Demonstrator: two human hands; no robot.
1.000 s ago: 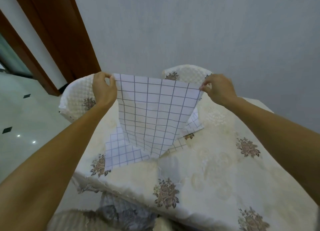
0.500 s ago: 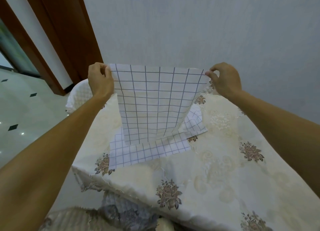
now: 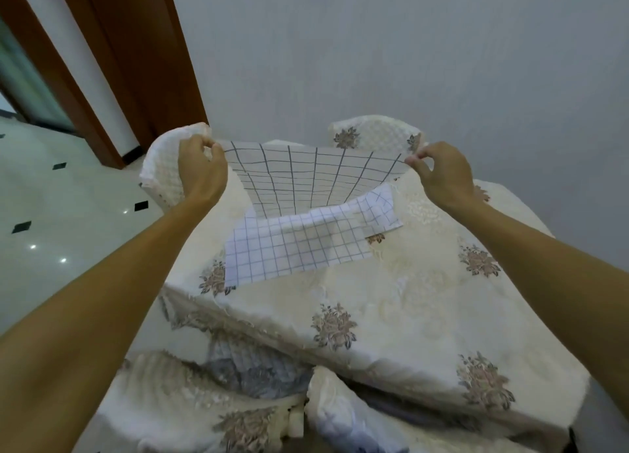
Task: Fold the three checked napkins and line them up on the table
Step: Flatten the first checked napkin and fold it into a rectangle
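Evidently light and limp; pinches napkin (image 3: 313, 180) mid-frame by its upper corners with left hand (image 3: 200, 170) and right hand (image 3: 442, 175).

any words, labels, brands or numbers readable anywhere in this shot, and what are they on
None: no readable text, label, brand or number shows in this view.
held napkin, pinched at its top corners by the left hand and right hand: only a grid of dark lines, no tag visible.
napkins on the table: grid lines only.
tablecloth: floral print only.
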